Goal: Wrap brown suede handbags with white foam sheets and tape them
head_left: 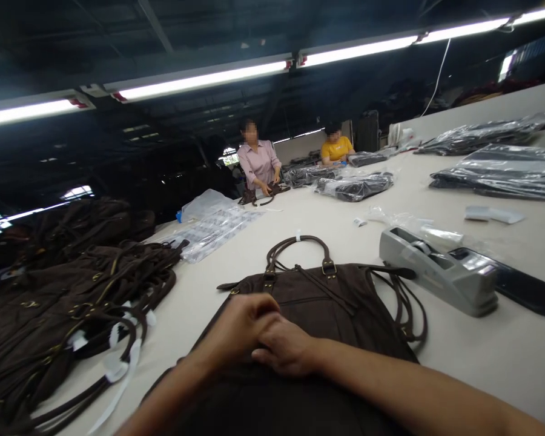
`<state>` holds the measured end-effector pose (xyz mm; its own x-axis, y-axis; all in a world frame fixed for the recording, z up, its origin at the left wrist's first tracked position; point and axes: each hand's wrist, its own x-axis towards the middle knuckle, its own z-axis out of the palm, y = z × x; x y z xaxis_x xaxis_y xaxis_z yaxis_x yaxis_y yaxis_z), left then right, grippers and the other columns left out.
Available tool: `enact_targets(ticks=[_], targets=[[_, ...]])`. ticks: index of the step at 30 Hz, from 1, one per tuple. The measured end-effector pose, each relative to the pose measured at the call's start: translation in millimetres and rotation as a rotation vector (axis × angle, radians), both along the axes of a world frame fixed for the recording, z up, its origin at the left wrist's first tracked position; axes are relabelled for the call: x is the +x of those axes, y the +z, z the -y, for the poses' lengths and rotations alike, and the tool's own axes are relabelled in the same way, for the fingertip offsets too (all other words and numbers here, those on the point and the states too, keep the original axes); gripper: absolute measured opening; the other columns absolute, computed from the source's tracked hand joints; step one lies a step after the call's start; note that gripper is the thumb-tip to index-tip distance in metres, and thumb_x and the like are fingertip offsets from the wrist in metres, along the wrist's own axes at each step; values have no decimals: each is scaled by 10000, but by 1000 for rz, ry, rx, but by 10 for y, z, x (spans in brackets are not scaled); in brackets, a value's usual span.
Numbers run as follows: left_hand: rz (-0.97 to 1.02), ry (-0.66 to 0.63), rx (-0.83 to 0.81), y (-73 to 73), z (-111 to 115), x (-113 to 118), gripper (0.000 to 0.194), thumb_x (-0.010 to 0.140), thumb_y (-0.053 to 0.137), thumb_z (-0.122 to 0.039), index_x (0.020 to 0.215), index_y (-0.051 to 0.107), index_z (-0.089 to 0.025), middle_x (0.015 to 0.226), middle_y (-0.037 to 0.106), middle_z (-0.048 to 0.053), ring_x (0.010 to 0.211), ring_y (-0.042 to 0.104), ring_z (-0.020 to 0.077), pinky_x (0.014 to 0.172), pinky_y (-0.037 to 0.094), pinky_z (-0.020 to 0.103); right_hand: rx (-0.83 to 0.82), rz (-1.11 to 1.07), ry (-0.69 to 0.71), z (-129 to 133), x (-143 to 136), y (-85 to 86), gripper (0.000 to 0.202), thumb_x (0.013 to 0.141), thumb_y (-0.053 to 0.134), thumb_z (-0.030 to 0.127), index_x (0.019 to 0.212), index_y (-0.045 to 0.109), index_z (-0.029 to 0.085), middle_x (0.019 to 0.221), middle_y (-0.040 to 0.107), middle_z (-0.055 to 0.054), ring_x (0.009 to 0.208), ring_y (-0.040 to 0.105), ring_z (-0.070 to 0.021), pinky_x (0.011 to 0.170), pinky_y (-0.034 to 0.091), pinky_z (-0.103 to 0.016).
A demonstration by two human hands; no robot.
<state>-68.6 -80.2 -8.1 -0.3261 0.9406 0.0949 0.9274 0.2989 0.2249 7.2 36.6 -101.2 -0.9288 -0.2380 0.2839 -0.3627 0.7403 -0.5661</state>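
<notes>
A dark brown handbag (pixel 309 312) lies flat on the white table, its looped handles pointing away from me and a strap coiled at its right side. Over the middle of the bag, my left hand (pixel 240 324) and my right hand (pixel 290 348) meet, touching each other. Both have curled fingers. Whatever may be between them is hidden, and the left hand is slightly blurred. White wrapping (pixel 298 235) sits around the top of the bag's handles.
Several brown bags (pixel 86 303) are heaped at the left. A grey tape dispenser (pixel 436 272) and a black phone-like object (pixel 518 281) lie at the right. Plastic-wrapped bags (pixel 504 172) and plastic sheets (pixel 222 227) lie farther back. Two people (pixel 258 160) work at the far side.
</notes>
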Motion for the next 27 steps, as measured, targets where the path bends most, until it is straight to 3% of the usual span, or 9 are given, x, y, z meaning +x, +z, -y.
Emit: enact_targets(ticks=[2,4,7,12,16,19,27], targets=[[-123,152,12,93,85,-597,180,857,464,-233,886,635,-184,886,643,65,855,591,206,812,476,343,-29,20,13,4,15,17,455,944,426,391,1342,505,187,1330,559,-119,1266,473,-243,1120,256,-478],[-171,151,-46,66,162,-1043,220,798,503,-168,961,650,-177,966,634,96,954,562,234,901,448,386,-38,47,26,4,29,36,427,953,406,370,1300,545,165,1327,559,-130,1263,474,-243,1126,232,-492],[-173,52,-159,-98,250,-1373,361,782,466,-92,1067,652,-214,994,642,85,969,554,213,898,451,355,-37,72,30,-1,38,55,392,944,424,349,1247,588,163,1340,549,-130,1271,464,-241,1129,224,-489],[-138,-25,-229,-293,295,-1453,372,863,385,-172,1131,638,-218,1005,654,81,951,567,220,881,457,363,-39,84,21,-1,24,53,378,929,446,331,1232,600,166,1355,539,-121,1279,455,-229,1142,204,-469],[-54,-21,-240,-290,247,-1543,384,867,347,-187,1096,654,-200,1058,661,85,970,595,205,897,466,345,-44,91,12,6,3,13,389,920,456,320,1253,586,165,1367,530,-113,1296,438,-231,1148,197,-471],[18,-10,-272,-276,171,-1631,315,827,413,-194,965,696,-212,994,690,66,911,625,188,850,482,295,-51,75,8,11,-5,-23,389,913,462,307,1260,583,178,1366,533,-104,1298,438,-221,1153,192,-463],[108,35,-302,-266,93,-1715,222,774,517,-218,892,704,-242,913,712,45,913,640,202,856,461,273,-54,105,-2,17,8,-1,393,914,471,295,1274,577,178,1379,524,-98,1326,410,-220,1166,175,-455]])
